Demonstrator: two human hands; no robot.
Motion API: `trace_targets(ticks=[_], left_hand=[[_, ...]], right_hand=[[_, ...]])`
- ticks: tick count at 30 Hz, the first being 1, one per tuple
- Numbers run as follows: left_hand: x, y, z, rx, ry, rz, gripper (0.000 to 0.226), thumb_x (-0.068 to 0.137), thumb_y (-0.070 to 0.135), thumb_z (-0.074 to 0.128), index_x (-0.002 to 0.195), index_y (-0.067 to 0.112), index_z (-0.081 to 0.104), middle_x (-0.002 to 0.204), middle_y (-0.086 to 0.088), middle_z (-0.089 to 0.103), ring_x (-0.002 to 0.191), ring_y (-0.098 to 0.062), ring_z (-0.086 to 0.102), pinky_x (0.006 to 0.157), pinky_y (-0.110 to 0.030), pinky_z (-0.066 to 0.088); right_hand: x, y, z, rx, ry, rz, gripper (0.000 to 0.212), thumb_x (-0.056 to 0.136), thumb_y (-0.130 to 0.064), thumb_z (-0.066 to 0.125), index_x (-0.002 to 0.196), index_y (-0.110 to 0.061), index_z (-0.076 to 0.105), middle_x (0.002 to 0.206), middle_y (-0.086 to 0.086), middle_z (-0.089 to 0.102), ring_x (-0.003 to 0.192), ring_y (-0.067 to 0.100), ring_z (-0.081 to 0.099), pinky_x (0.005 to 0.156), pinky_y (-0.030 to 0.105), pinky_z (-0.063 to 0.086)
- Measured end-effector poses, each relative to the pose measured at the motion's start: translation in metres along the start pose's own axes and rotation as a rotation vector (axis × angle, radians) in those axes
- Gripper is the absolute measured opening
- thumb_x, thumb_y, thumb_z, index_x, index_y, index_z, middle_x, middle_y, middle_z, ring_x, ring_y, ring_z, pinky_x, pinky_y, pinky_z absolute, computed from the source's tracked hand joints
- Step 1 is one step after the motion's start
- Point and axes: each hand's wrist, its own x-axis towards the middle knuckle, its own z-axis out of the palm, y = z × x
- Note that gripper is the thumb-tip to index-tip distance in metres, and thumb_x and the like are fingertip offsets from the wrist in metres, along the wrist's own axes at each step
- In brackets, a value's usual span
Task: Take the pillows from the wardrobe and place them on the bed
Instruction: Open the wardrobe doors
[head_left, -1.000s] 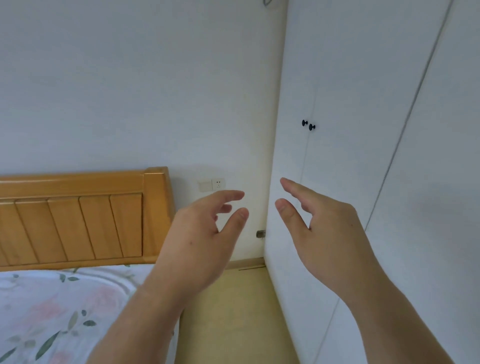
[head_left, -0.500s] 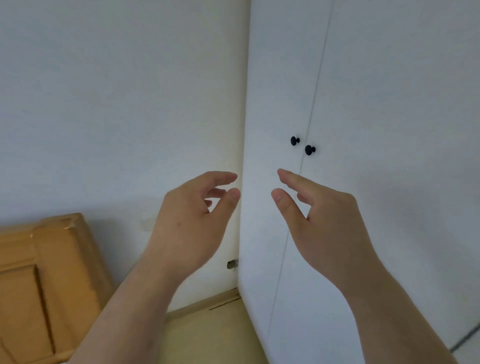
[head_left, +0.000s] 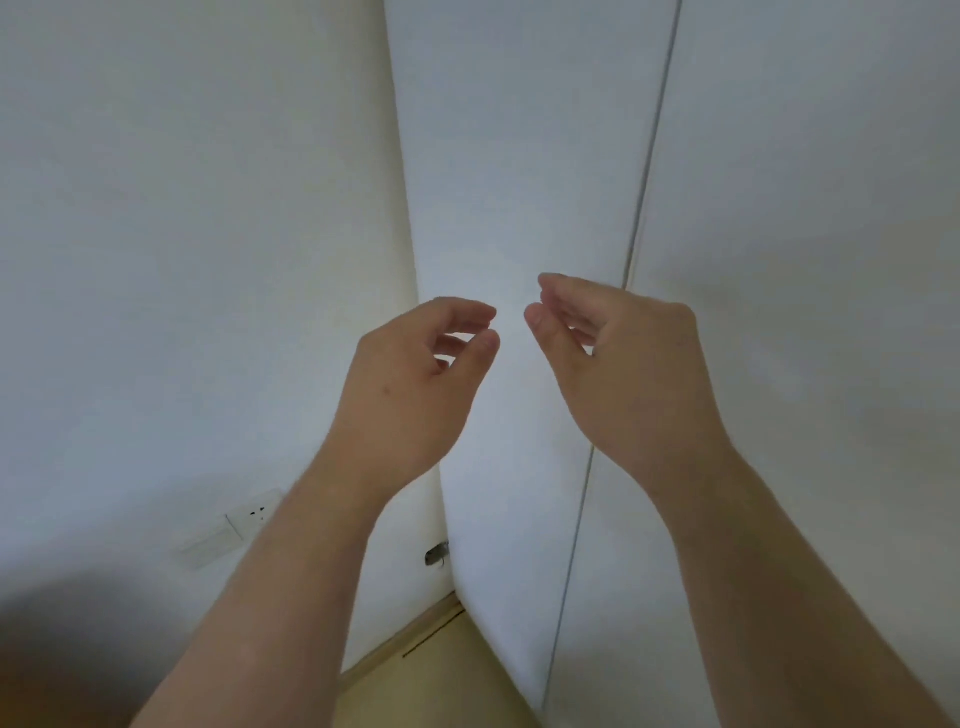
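The wardrobe (head_left: 519, 156) stands shut, so the pillows are out of sight and are presumably behind its doors. The bed is not in view either, and a dark blur in the lower left corner is too vague to name.

Both hands are raised in front of the doors and hold nothing. The left hand (head_left: 415, 384) has loosely curled fingers, with the thumb tip close to the fingertips and only air between them. The right hand (head_left: 623, 364) is curved the same way, its fingers reaching forward and its thumb a little apart from them. The two hands are near each other, fingertips pointing inward.

What matters for the next move is the seam (head_left: 649, 156) where the two doors meet. It runs top to bottom and passes behind the right hand, so that hand is nearer to it. The left hand sits over the left door, close to the wardrobe's corner by the wall (head_left: 182, 208). No knob or handle shows; one may be hidden behind the right hand.

I judge this to be the reach to open the doors, with the task barely begun. A socket (head_left: 254, 517) sits low on the wall.
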Motion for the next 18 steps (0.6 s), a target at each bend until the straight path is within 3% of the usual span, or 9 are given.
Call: trace_targets(ticks=[3,7,11,16,18], left_hand=[[0.042,-0.019,0.013,-0.055,-0.058,0.043,0.018,0.096,0.03,0.062,0.111,0.035,0.07,0.099,0.022,0.072,0.088,0.007,0.066,0.071,-0.002,0.045],[0.084,-0.039,0.04,-0.09,-0.253,0.139,0.019,0.095,0.03,0.062,0.112,0.035,0.069,0.098,0.021,0.072,0.087,0.003,0.068,0.075,-0.015,0.048],[0.104,-0.055,0.063,-0.18,-0.45,0.237,0.022,0.096,0.033,0.06,0.117,0.036,0.064,0.099,0.019,0.069,0.084,0.001,0.067,0.066,-0.01,0.045],[0.106,-0.059,0.084,-0.343,-0.554,0.284,0.02,0.095,0.027,0.063,0.114,0.03,0.058,0.099,0.014,0.068,0.084,-0.001,0.068,0.072,-0.009,0.047],[0.106,-0.057,0.086,-0.408,-0.545,0.279,0.022,0.094,0.026,0.065,0.114,0.029,0.056,0.1,0.014,0.068,0.085,-0.004,0.069,0.077,-0.016,0.05]], right_hand=[[0.012,0.009,0.014,-0.064,0.111,0.054,0.033,0.098,-0.035,0.059,0.126,-0.02,0.068,0.109,-0.005,0.076,0.097,0.01,0.071,0.094,0.033,0.055],[0.017,0.012,0.024,-0.17,0.256,0.174,0.03,0.097,-0.031,0.061,0.122,-0.017,0.071,0.101,-0.005,0.077,0.088,0.011,0.071,0.088,0.03,0.055],[0.008,0.012,0.034,-0.272,0.374,0.304,0.03,0.096,-0.03,0.063,0.123,-0.019,0.071,0.102,-0.006,0.076,0.087,0.007,0.07,0.087,0.022,0.054],[-0.005,0.0,0.037,-0.37,0.434,0.41,0.029,0.096,-0.029,0.064,0.122,-0.018,0.071,0.102,-0.006,0.076,0.09,0.006,0.07,0.089,0.02,0.053],[-0.01,-0.006,0.035,-0.396,0.43,0.452,0.029,0.096,-0.028,0.064,0.123,-0.018,0.07,0.102,-0.006,0.075,0.092,0.007,0.069,0.091,0.023,0.054]])
